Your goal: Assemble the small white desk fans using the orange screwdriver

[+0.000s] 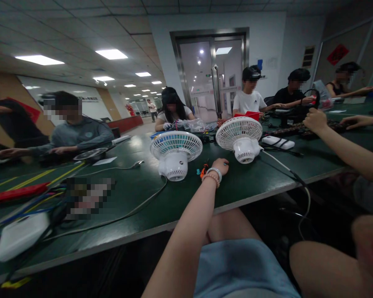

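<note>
Glossy smooth plastic fan housings (173, 166) (245, 150), smooth green tabletop (136, 182) with soft sheen, matt cloth shorts (236, 265), shiny metal door frame (209, 33)

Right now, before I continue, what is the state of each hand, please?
Left hand: seems loosely curled at the table; whether it holds anything cannot be told.
Right hand: not in view, so cannot be told.

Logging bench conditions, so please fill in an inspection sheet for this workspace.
Surface: dark green tabletop.
Work items: left fan and right fan, both white, on the tabletop.
Clutter: small orange item between the fans; red item and white block at far left.
Hands: left hand by the orange item, grip unclear; right hand not in view.
Cables: left fan's cord crosses the tabletop; right fan's cord hangs over the edge.
Surroundings: co-workers nearby, glass door beyond.
</note>
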Demonstrator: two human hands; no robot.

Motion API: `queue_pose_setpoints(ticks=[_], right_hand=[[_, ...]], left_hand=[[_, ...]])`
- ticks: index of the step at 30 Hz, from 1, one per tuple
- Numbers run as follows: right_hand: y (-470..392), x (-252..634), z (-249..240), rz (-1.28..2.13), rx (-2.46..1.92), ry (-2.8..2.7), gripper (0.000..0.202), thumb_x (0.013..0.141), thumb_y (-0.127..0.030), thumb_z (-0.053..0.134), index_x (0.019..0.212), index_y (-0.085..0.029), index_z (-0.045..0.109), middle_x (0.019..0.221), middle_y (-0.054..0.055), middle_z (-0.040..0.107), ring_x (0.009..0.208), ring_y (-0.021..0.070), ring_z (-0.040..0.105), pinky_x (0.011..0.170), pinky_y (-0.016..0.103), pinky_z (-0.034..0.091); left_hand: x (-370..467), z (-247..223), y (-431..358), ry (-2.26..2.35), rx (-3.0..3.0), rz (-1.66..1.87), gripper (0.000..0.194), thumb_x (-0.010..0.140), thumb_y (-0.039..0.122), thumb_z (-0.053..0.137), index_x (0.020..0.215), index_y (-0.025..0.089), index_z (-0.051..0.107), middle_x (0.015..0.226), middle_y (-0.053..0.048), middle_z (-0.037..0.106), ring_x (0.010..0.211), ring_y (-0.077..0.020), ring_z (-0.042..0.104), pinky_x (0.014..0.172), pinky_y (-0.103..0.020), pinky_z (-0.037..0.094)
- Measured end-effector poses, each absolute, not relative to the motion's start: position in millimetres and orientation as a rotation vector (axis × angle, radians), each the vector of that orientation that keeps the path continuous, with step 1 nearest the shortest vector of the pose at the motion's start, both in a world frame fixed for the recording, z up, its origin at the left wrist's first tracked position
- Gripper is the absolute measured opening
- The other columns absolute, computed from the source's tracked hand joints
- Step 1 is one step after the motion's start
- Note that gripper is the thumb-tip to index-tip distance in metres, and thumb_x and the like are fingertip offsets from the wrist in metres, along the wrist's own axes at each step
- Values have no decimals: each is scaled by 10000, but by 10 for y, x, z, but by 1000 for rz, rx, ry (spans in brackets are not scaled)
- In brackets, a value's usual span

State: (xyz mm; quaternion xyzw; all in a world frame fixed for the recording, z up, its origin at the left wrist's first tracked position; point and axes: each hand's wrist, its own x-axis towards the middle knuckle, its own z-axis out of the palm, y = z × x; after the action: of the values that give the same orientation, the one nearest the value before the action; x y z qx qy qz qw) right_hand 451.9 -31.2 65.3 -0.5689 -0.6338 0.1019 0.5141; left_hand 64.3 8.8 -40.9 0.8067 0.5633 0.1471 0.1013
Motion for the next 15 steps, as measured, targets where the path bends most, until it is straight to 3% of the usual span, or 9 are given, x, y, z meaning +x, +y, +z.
queue_pose_setpoints(ticks=[2,5,9,11,15], right_hand=[[-216,4535,636,205,-1539,-1358,447,748,-44,-146,467,-196,168,389,-139,397,338,18,280,540,91,336],[-212,4352,622,122,-1741,-1178,522,747,-57,-151,521,-127,314,695,-2,614,424,1,373,597,138,370],[-391,3884,534,49,-1837,-1168,558,817,-151,-49,683,-43,482,863,89,632,687,66,558,696,246,411],[-510,3552,429,-136,-1917,-1221,538,849,-195,15,786,-41,527,929,117,620,797,121,579,727,306,423],[-711,2898,214,-102,-1804,-1402,469,877,-295,148,972,-73,550,1041,156,574,952,228,555,765,409,427]], left_hand=[[644,-429,104,1662,2401,428,353,762,224,501,1092,182,620,1209,-71,568,1095,-180,528,978,-245,369],[642,-451,123,1662,2416,417,353,763,232,504,1094,191,618,1202,-67,568,1087,-179,530,972,-241,373],[633,-463,140,1655,2435,410,352,769,241,497,1096,189,618,1199,-74,566,1090,-185,528,971,-248,373],[628,-462,141,1650,2442,409,357,772,234,488,1100,180,616,1202,-81,564,1093,-188,528,972,-251,373],[617,-457,130,1653,2447,415,352,775,220,478,1098,190,617,1202,-66,571,1091,-173,531,973,-237,373]])
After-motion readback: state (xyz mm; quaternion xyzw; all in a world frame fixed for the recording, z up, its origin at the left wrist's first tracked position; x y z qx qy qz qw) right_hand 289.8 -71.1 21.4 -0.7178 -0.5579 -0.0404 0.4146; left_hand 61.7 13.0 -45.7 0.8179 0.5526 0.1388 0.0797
